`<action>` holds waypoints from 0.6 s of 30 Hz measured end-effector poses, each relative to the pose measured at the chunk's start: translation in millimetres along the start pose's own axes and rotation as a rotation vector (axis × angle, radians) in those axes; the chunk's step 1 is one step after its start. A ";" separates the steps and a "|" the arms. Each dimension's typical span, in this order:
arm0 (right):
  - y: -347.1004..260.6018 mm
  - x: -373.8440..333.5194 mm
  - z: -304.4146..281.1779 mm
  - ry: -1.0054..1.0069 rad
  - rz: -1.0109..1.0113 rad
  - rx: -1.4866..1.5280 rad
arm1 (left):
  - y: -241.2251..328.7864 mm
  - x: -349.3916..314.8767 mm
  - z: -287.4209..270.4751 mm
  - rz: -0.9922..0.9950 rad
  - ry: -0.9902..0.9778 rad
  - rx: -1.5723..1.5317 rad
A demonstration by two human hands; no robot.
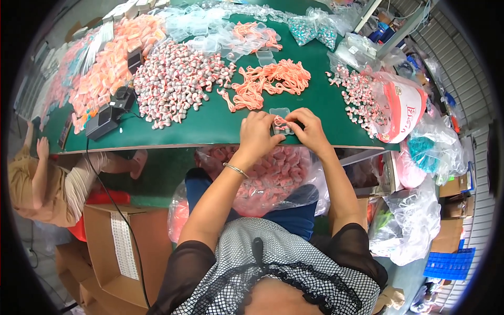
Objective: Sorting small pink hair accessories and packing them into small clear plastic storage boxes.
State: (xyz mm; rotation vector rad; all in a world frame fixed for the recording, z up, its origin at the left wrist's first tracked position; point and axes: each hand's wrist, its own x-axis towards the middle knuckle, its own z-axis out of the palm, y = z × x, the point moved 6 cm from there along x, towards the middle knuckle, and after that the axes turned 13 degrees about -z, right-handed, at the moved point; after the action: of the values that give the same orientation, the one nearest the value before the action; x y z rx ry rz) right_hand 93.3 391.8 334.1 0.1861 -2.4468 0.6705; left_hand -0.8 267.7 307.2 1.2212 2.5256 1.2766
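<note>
Near the front edge of the green table, a small clear plastic case (283, 112) stands with its lid raised. A coil of orange cord (280, 122) lies in it, with small pale pieces beneath that are hard to make out. My left hand (257, 132) grips the case from the left, thumb at its front. From the right, my right hand (311, 131) holds it too, thumb and fingers bent at its edge by the cord. Just beyond lies a heap of orange cords (273, 83). To its left is a large pile of pink-and-grey earplugs (170, 84).
More earplugs (357, 97) spill from a red-and-white bag (404, 107) at right. Clear cases (205, 29) and orange pieces (118, 47) cover the far left. A black device (105, 122) trails a cable. A bag of pink pieces (273, 178) sits below the table. Another person (47, 189) sits left.
</note>
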 end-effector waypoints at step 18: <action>-10.9 -10.5 -5.9 -0.018 -0.087 -0.156 | 0.7 -3.4 -2.4 0.015 -0.016 -0.018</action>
State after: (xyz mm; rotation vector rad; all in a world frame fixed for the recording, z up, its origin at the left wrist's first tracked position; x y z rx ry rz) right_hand 107.8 385.2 336.7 0.2361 -2.4795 0.4401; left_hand 1.1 264.1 308.4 1.2438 2.4936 1.2841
